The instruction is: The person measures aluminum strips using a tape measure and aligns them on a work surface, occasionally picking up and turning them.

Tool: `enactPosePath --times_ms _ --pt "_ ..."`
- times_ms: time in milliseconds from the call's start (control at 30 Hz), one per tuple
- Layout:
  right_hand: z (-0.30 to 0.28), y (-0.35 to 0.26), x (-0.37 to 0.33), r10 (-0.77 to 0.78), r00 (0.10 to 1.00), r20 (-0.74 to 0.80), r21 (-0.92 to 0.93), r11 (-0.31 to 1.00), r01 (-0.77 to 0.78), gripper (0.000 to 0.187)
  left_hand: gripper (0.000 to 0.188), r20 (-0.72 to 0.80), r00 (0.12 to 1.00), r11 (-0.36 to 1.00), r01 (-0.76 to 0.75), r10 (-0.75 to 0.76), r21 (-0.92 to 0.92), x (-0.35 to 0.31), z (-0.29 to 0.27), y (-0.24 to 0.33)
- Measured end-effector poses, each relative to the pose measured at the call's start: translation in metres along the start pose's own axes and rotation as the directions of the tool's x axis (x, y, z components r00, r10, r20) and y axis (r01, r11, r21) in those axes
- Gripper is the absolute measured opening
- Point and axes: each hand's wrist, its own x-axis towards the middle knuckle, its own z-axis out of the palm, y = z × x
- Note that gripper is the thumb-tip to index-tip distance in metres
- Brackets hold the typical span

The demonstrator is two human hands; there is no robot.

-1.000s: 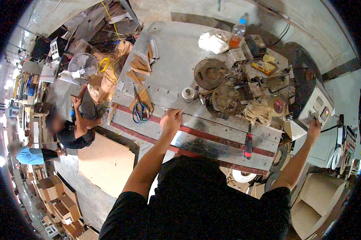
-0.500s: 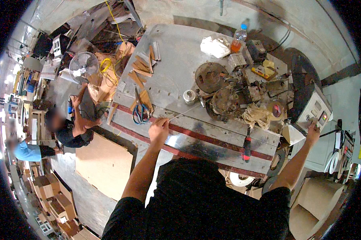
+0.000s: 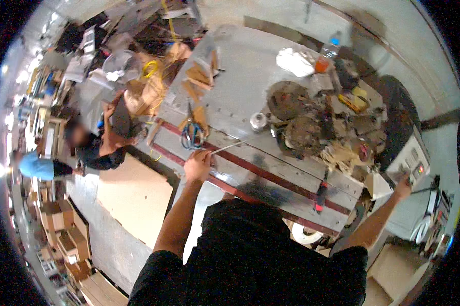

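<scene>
My left hand (image 3: 198,164) is closed on the end of a thin pale strip (image 3: 232,146) above the bench's front edge. The strip runs up and right toward a grimy machine with round metal discs (image 3: 301,135). Out to the right, my right hand (image 3: 403,187) is at the face of a pale control box (image 3: 412,153) with small lit indicators; its blurred fingers hide what they touch. Scissors with blue-and-dark handles (image 3: 190,133) lie beyond my left hand. A red-and-black-handled tool (image 3: 321,196) rests near the bench's right front.
The metal bench (image 3: 235,61) carries brown wooden pieces (image 3: 199,76), a small metal canister (image 3: 258,121), white cloth (image 3: 295,62) and a bottle of orange liquid (image 3: 326,57). Left of it are a cardboard sheet (image 3: 135,194) and a person in black (image 3: 102,150); another in blue (image 3: 36,166) is farther off.
The view has shifted, so the bench and machine appear farther right, with some blur. My left hand still holds the strip, and my right hand stays at the control box.
</scene>
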Motion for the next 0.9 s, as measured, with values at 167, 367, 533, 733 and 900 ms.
enactPosePath --times_ms 167,367,533,733,900 --pt "0.011 -0.037 -0.03 -0.22 0.974 0.043 0.189 0.96 0.209 0.064 0.024 0.149 0.989 0.999 -0.02 0.016 0.025 -0.016 -0.001 -0.05" --pt "0.035 -0.097 -0.064 -0.321 0.945 0.06 0.339 0.897 0.283 0.063 0.021 0.052 0.999 1.0 -0.007 0.007 -0.001 -0.012 -0.023 -0.042" --pt "0.065 -0.132 -0.061 -0.355 0.924 0.14 0.4 0.874 0.276 0.063 0.018 -0.017 0.998 0.996 -0.067 0.068 0.057 -0.037 -0.006 -0.065" --pt "0.084 -0.149 -0.06 -0.377 0.911 0.169 0.441 0.855 0.273 0.063 0.015 -0.048 0.997 0.996 -0.065 0.068 0.064 -0.035 -0.015 -0.074" --pt "0.085 -0.156 -0.057 -0.376 0.909 0.182 0.458 0.85 0.26 0.062 0.017 0.057 0.998 0.999 0.016 -0.018 0.031 -0.041 -0.033 -0.083"
